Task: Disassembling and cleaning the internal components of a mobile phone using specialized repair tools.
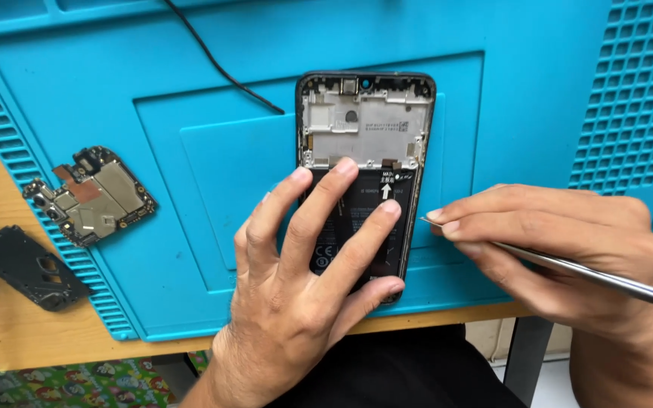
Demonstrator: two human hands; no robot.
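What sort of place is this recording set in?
Most likely a phone repair bench. A blue repair mat with small moulded compartments covers the wooden table, an opened phone lies under the left hand, and a removed circuit board sits aside. The right hand holds a thin metal tool.

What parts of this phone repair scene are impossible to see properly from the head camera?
- Lower half of the opened phone: hidden under the left hand.
- Rear end of the metal tool: cut off by the right edge; the right hand covers its middle.
- Black cable: leaves at the top edge.
- Parts on the removed circuit board: too small.
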